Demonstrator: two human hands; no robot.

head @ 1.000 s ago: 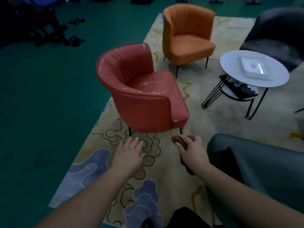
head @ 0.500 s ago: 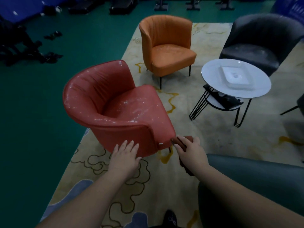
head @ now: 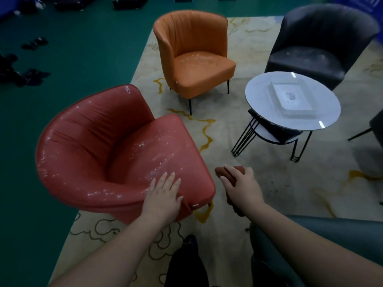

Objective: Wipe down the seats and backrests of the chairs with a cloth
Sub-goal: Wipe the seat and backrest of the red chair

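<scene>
— Red leather is under your left hand (head: pixel 163 195) now. A second ago that hand hung over the rug (head: pixel 259 183); it has since come to lie flat, fingers straight, on the near arm of the red chair (head: pixel 116 150). What does that give you?

— A braced chair, so wiping can likely start. The seat is speckled white and looks unwiped.

— And the cloth (head: pixel 228 175)?

— Your right hand (head: pixel 241 186) still has its fingers curled round it, just right of the seat's near corner, not touching the chair.

— Count them.

— Three chairs fully in view: red, orange (head: pixel 196 54) further off, dark grey (head: pixel 317 44) far right. Parts of others show at the right edge and near right. One round table (head: pixel 269 90), one cloth.
</scene>
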